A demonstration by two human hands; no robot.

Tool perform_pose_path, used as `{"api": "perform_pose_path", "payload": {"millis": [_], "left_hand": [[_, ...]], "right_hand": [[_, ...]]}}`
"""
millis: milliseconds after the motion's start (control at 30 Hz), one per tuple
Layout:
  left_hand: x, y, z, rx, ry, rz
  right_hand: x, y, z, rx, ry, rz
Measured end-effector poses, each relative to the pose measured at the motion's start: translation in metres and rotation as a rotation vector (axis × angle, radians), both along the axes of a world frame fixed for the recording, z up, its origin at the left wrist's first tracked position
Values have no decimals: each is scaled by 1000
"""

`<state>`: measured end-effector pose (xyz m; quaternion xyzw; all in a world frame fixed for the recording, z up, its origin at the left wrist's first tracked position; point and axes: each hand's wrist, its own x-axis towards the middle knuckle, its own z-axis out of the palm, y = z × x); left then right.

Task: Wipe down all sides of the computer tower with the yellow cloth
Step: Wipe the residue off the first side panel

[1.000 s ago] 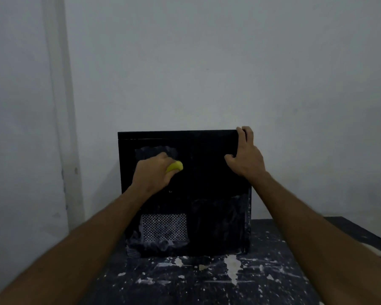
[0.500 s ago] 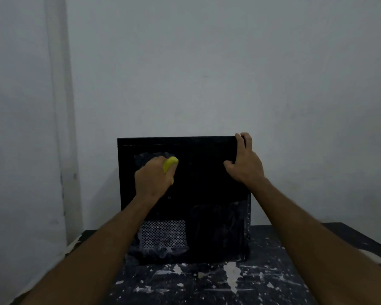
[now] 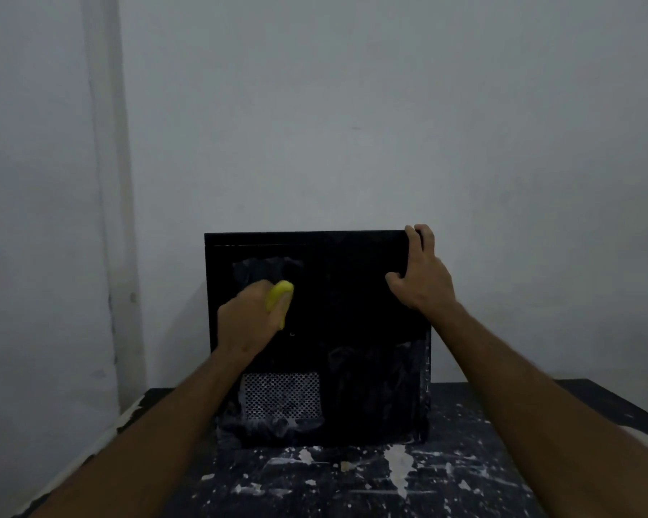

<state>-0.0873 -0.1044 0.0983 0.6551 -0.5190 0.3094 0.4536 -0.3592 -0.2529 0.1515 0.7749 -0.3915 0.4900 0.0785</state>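
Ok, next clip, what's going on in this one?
A person is wiping a black computer tower that stands on a paint-spattered table against a wall. The left hand holds a bunched yellow cloth against the upper left of the side panel facing the camera. The right hand grips the tower's top right corner. Smeary patches show on that panel, around the mesh vent and at the lower right.

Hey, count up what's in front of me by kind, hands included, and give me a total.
Hands: 2, left hand and right hand
Yellow cloth: 1
Computer tower: 1
Paint-spattered table: 1
Total: 5
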Motion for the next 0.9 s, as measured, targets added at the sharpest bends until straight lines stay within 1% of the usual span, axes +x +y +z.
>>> {"api": "perform_pose_path", "payload": {"millis": [67, 100, 200, 233, 300, 333, 367, 433, 467, 500, 567, 600, 633, 700, 733, 767, 833, 867, 900], "left_hand": [[15, 9, -1, -35, 98, 54], [20, 12, -2, -32, 94, 60], [31, 16, 2, 3, -41, 35], [37, 17, 5, -6, -47, 44], [46, 21, 12, -59, 44, 64], [49, 21, 13, -73, 61, 68], [50, 21, 13, -60, 13, 65], [51, 21, 10, 9, -150, 53], [54, 21, 10, 19, -176, 60], [58, 22, 12, -3, -138, 69], [65, 25, 17, -89, 14, 100], [65, 24, 18, -109, 37, 109], [62, 23, 17, -91, -2, 98], [58, 19, 16, -26, -159, 50], [60, 19, 18, -15, -205, 52], [63, 20, 24, -25, -174, 71], [67, 24, 36, -110, -7, 107], [67, 23, 38, -136, 30, 114], [64, 21, 38, -123, -13, 112]], "right_hand": [[1, 0, 0, 8, -7, 0], [1, 0, 0, 9, -10, 1], [2, 1, 0, 12, -19, 5], [2, 0, 0, 12, -17, 7], [2, 0, 0, 16, -16, 10], [2, 0, 1, 16, -16, 8], [2, 0, 1, 16, -15, 5], [3, 0, 1, 15, -17, 5], [3, -1, 0, 13, -20, 7], [3, -1, 0, 9, -20, 6], [3, -1, 1, 12, -19, 4], [4, -1, 1, 15, -18, 2], [4, -2, 0, 17, -14, 1], [4, -3, 0, 7, -11, 1], [4, -3, 0, 4, -15, 0], [4, -3, -1, 3, -19, 0], [5, -3, -1, 10, -23, 0], [5, -3, -1, 12, -23, -1], [4, -3, -1, 11, -22, -3]]}}
